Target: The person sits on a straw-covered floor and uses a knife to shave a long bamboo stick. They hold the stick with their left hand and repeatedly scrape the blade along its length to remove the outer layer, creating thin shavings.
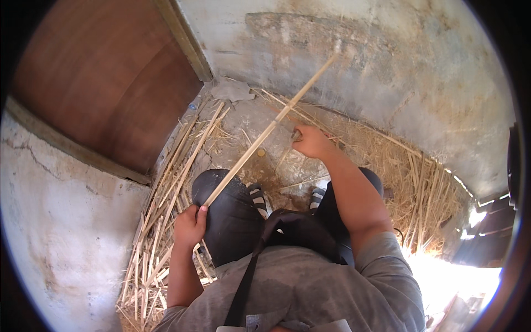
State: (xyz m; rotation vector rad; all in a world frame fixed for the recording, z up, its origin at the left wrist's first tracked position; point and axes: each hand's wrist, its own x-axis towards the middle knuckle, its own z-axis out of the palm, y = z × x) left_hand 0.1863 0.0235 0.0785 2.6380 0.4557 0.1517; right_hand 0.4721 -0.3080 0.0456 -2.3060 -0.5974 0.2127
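My left hand is closed round the near end of a long, pale bamboo strip, thumb on top. The strip passes over my left knee and slants up to the right, its far tip in front of the wall. To the right of the strip, apart from it, my right hand is a closed fist above the floor. A small greyish end shows at its fingers, too little to name. Fine shavings lie on the floor below.
Split bamboo strips are heaped along the left, beside a brown door panel. Straw-like shavings and more strips are piled at the right, against the stained wall. My knees and sandalled feet are between the heaps.
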